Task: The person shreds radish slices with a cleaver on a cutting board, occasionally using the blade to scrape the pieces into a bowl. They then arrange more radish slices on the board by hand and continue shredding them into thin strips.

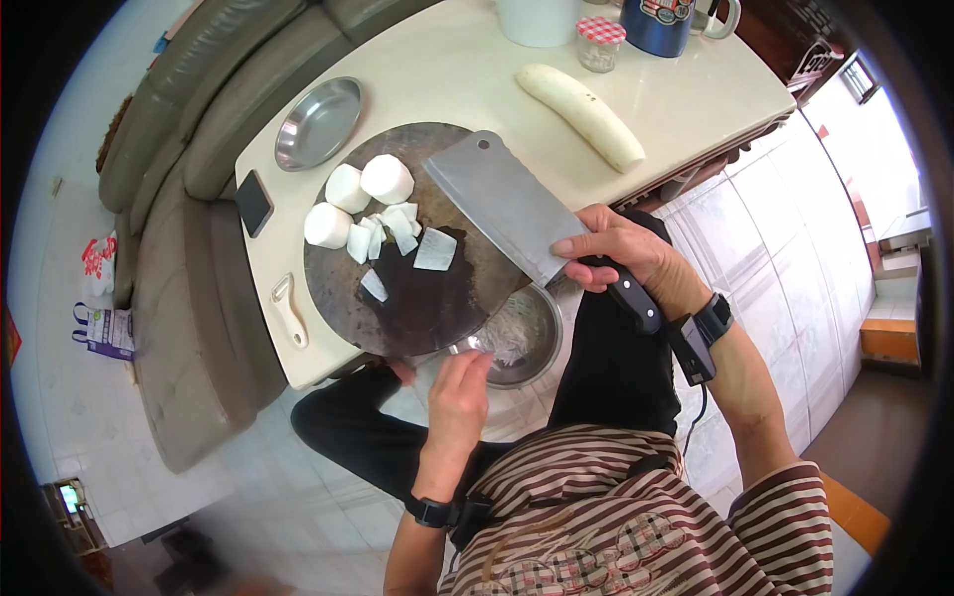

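My right hand is wrapped round the dark handle of a cleaver. Its broad blade lies over the right side of a round, dark-stained chopping board. Thick white radish chunks stand on the board's far left part, beside thin cut slices. One square slice lies apart near the middle. Below the board's near edge is a metal bowl with pale bits inside. My left hand is at the bowl's left rim, fingers pinched together; what they hold, if anything, is hidden.
A long whole white radish lies on the table. Around the board are a metal dish, a phone and a peeler. A checked-lid jar and a blue mug stand at the back. A sofa borders the left.
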### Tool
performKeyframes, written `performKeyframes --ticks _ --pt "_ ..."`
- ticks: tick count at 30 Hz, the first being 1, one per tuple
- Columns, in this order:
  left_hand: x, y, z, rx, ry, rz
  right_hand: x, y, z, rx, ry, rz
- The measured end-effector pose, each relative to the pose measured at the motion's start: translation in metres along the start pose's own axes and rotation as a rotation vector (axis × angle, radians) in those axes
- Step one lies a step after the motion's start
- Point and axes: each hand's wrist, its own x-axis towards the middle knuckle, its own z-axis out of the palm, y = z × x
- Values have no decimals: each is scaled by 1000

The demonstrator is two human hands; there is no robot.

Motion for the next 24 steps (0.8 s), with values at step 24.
performKeyframes --ticks 24 --pt "0 -5 -6 -181 125 -302 0 2 -7 22 -60 -4"
